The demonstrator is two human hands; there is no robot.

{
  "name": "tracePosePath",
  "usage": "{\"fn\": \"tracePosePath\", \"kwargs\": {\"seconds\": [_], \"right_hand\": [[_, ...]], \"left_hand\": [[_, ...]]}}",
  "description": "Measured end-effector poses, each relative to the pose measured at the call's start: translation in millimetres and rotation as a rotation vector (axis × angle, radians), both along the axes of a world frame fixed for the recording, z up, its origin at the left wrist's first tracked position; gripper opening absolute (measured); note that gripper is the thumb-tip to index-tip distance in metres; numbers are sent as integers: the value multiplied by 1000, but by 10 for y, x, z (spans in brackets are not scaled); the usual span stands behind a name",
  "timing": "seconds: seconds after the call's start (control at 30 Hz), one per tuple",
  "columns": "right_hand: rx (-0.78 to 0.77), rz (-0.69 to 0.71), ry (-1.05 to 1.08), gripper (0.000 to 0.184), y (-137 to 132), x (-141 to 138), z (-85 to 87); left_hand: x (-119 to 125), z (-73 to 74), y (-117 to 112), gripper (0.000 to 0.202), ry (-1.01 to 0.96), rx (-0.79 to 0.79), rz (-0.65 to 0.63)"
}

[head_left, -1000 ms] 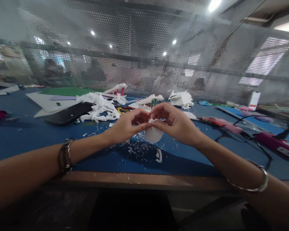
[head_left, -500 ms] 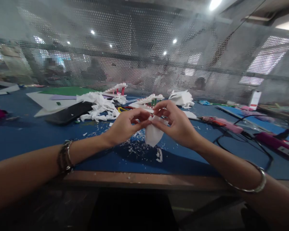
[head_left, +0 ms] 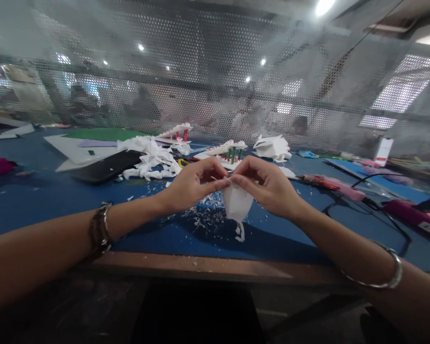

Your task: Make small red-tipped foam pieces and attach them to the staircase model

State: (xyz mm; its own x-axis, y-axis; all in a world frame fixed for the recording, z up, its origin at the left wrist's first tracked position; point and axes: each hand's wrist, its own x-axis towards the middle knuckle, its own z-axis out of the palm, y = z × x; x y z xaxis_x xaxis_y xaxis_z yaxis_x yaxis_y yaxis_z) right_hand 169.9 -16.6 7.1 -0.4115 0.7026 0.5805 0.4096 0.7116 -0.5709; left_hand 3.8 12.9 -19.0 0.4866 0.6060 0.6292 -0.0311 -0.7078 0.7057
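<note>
Both hands are raised just above the blue-covered desk (head_left: 39, 200), fingertips meeting at the top edge of a small white folded paper piece (head_left: 237, 203). The left hand (head_left: 191, 184) pinches that edge between thumb and forefinger; the right hand (head_left: 268, 184) pinches it just beside, fingers curled closed. The paper hangs below the fingertips, clear of the desk. Fine white paper shavings (head_left: 208, 217) lie on the desk beneath. A heap of torn white paper (head_left: 148, 160) sits farther back, beside a flat black slab (head_left: 105, 167).
</note>
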Motion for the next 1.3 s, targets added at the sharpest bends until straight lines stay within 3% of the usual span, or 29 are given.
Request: {"fn": "tracePosePath", "kwargs": {"seconds": [0.13, 0.23, 0.33, 0.47, 0.63, 1.0, 1.3], "right_hand": [[-327, 122, 227, 13, 25, -33, -48], [-415, 160, 341, 14, 57, -42, -79], [-324, 108, 283, 13, 61, -32, -67], [-54, 25, 82, 7, 26, 17, -9], [182, 20, -232, 16, 16, 105, 57], [212, -14, -343, 16, -3, 128, 105], [325, -54, -415, 14, -16, 123, 113]], "left_hand": [[12, 28, -11, 15, -22, -40, -43], [12, 51, -25, 15, -27, -84, -38], [16, 70, -33, 12, -37, -133, -50], [20, 81, -13, 10, -51, -204, -61], [3, 82, 14, 8, -21, -265, -80], [-4, 98, -10, 7, 48, -370, -144], [-2, 81, -13, 7, 84, -330, -148]]}}
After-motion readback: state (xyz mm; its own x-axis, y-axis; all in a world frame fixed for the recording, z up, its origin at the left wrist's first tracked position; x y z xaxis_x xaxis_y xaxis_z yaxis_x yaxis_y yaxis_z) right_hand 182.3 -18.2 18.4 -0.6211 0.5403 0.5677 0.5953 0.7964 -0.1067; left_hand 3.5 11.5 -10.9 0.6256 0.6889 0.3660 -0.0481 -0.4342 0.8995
